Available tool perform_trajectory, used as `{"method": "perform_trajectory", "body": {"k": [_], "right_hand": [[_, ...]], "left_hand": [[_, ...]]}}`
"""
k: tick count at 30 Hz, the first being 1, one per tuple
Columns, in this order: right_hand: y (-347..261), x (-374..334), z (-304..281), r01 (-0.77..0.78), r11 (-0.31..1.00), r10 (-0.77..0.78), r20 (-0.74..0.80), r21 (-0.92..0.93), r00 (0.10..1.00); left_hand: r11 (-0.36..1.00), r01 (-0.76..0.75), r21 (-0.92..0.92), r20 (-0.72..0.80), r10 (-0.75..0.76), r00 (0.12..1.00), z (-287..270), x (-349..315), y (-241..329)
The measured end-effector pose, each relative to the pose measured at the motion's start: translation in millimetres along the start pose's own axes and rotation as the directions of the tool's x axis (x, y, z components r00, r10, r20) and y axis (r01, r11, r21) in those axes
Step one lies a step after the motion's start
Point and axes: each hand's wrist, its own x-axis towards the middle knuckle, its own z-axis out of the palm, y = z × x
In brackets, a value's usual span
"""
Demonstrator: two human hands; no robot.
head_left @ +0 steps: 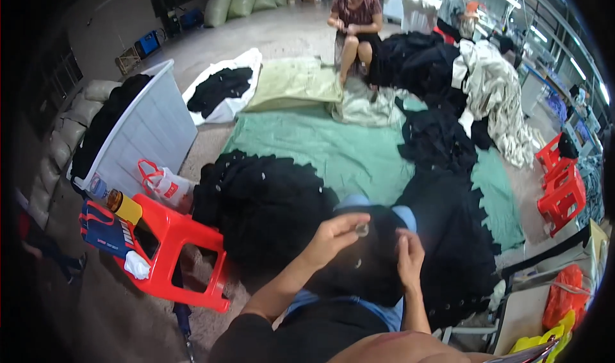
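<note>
My left hand (334, 238) is raised over my lap, its thumb and fingertips pinching a small, shiny, roundish object (362, 230) whose kind I cannot make out. To its right, a short way off, my right hand (410, 255) has its thumb and fingers drawn together. Anything between those fingers is too small to tell. Beneath both hands a black cloth piece (362, 276) covers my lap, with a small pale mark on it. A large heap of black garments (259, 203) lies left of my knees, and more black cloth (442, 228) spreads to the right.
A red plastic stool (186, 247) with a bag and bottle on it stands at left, beside a grey bin (144, 135). Green sheeting (320, 142) covers the floor ahead. Another person (357, 14) sits beyond it. Red stools (564, 190) and a folding chair (522, 318) are at right.
</note>
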Motion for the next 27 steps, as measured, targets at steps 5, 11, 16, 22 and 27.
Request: {"method": "perform_trajectory", "body": {"k": [5, 11, 16, 22, 27], "right_hand": [[-37.9, 22.4, -7.1, 0.407, 0.893, -0.413, 0.009, -0.193, 0.911], [-53.7, 23.8, 6.7, 0.636, 0.701, -0.609, 0.193, -0.323, 0.769], [-57.8, 13.8, 4.6, 0.616, 0.696, -0.576, 0.227, -0.368, 0.786], [-56.8, 5.0, 4.4, 0.668, 0.62, -0.632, 0.241, -0.412, 0.736], [-54.0, 7.4, 3.8, 0.677, 0.613, -0.648, 0.231, -0.407, 0.726]], "left_hand": [[0.996, 0.013, 0.094, -0.025, -0.011, 1.0, 4.8, 18.8, 16.7], [0.985, -0.015, 0.169, 0.031, 0.01, 0.999, 7.6, 23.9, 12.8], [0.981, -0.003, 0.196, 0.057, -0.008, 0.998, 14.1, 17.1, 8.8], [0.95, -0.058, 0.306, 0.031, 0.051, 0.998, 23.0, 6.8, 5.9], [0.951, -0.077, 0.299, 0.002, 0.08, 0.997, 25.4, 10.1, 4.7]]}}
